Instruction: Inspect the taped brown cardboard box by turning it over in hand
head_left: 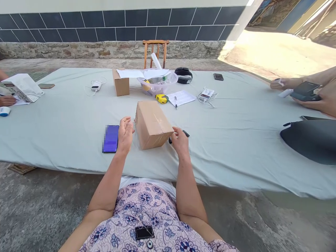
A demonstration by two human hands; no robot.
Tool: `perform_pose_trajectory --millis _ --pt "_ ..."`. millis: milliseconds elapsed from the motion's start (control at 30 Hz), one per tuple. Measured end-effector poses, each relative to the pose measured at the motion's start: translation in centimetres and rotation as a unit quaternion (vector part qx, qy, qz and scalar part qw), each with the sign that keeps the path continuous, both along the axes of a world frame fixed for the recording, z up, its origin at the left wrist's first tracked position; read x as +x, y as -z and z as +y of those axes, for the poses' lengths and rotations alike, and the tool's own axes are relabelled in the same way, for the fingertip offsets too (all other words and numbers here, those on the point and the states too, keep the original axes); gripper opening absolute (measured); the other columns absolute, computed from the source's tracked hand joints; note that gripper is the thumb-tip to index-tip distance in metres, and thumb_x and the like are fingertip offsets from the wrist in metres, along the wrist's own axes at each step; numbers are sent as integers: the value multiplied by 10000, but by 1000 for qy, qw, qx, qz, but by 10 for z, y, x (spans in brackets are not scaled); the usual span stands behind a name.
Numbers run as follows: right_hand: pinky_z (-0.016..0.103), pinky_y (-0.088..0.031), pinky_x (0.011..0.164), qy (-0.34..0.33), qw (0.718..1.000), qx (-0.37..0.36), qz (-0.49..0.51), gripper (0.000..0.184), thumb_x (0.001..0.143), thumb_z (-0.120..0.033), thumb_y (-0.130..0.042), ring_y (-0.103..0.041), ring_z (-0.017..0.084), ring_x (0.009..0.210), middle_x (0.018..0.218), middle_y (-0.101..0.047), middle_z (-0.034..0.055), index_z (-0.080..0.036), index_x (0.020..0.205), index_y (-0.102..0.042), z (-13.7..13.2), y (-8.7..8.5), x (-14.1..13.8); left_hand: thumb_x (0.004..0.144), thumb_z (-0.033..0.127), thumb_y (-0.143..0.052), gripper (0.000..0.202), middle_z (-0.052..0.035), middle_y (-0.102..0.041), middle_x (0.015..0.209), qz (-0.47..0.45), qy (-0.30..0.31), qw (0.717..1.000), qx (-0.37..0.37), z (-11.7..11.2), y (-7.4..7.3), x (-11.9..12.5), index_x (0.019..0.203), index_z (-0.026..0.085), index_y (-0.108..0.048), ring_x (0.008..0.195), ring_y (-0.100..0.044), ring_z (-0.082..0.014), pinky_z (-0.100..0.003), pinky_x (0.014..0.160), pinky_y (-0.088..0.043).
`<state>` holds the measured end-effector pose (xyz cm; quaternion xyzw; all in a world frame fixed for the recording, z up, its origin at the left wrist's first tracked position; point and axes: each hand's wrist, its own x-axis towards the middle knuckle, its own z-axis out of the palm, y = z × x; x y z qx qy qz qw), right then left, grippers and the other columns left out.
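A closed brown cardboard box point(154, 120) sits on the cloth-covered table in front of me, a strip of clear tape along its top. My left hand point(126, 134) is upright by the box's left side, fingers stretched out and a small gap between it and the cardboard. At the near right corner of the box is my right hand point(180, 140), its fingers loosely bent and seeming to touch the edge. A small black object point(186, 133) shows partly from behind that hand; its kind is hidden. Left of my left hand lies a phone point(110, 139) with a blue screen.
Beyond the box are a yellow tape measure point(161, 98), a paper sheet point(183, 97) with a pen, a plastic basket point(152, 89) and a smaller box point(121, 85). Two white cabled devices flank these. Other people's hands show at both sides; a black bag-like item point(312, 140) lies right.
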<state>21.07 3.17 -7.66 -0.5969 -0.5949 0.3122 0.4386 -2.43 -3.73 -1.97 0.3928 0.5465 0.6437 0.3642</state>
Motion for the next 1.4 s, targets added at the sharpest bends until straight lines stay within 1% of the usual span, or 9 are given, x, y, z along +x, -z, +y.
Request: perform_pose_trajectory --millis 100,233,333,433,633,867,1100,1267,1400 --pt "433 -571 787 -51 998 -22 21 447 903 -496 -483 -684 258 832 944 -769 99 -205 1135 -731 -4 -3 -4 966 411 -592 293 -144 -648 1409 32 60 996 -49 6 11 4 1200 235 -599 1360 -596 -264 -466 1112 -510" --pt "367 -555 679 -118 992 -20 50 381 905 -531 -508 -637 212 722 786 -713 33 -238 968 -744 -13 -16 -18 954 387 -608 356 -152 -635 1461 48 94 993 -48 6 12 7 1269 221 -626 1353 -607 -276 -494 1152 -481" --pt "367 -579 706 -141 987 -5 76 461 938 -615 -477 -664 211 772 842 -719 38 -240 1006 -737 -23 -30 -26 1010 548 -548 521 -113 -549 1591 94 100 991 9 -4 -1 2 1443 261 -575 1483 -494 -283 -478 1238 -391" --pt "384 -597 787 -169 977 39 121 609 971 -716 -428 -698 218 887 986 -735 54 -250 1259 -694 -35 -49 -24 1001 692 -498 662 -85 -528 1618 112 119 984 77 -16 -17 -4 1537 303 -514 1508 -464 -293 -450 1235 -400" --pt "420 -600 929 -236 953 129 139 782 846 -764 -693 -672 271 1148 1224 -681 87 -322 1483 -590 -60 -78 -11 891 626 -720 850 -89 -489 1647 66 182 976 104 -29 -31 -9 1620 326 -401 1492 -493 -347 -449 1175 -494" --pt "413 -629 867 -233 960 105 112 788 828 -653 -786 -662 281 1170 1363 -646 105 -345 1512 -546 -61 -78 -14 908 556 -734 946 -52 -330 1745 62 194 975 82 -33 -34 0 1679 402 -208 1567 -401 -325 -495 1245 -434" --pt "488 -599 951 -186 973 73 118 667 842 -715 -717 -663 311 1225 1338 -680 129 -281 1340 -617 -54 -70 -21 927 573 -699 897 -48 -390 1712 27 182 983 20 -25 -23 3 1672 388 -234 1564 -405 -302 -491 1263 -417" --pt "528 -544 1070 -110 971 102 187 783 854 -804 -619 -607 328 1334 1460 -606 129 -317 1454 -495 -38 -86 -37 938 527 -700 896 -34 -344 1740 40 203 978 0 -25 -20 8 1680 386 -218 1586 -376 -285 -467 1282 -393" --pt "541 -518 1093 -36 987 108 118 715 800 -767 -704 -603 345 1285 1398 -634 127 -270 1305 -614 -32 -101 -49 960 473 -684 858 -47 -357 1734 86 195 977 20 -32 -23 18 1682 376 -230 1583 -382 -298 -490 1292 -370"
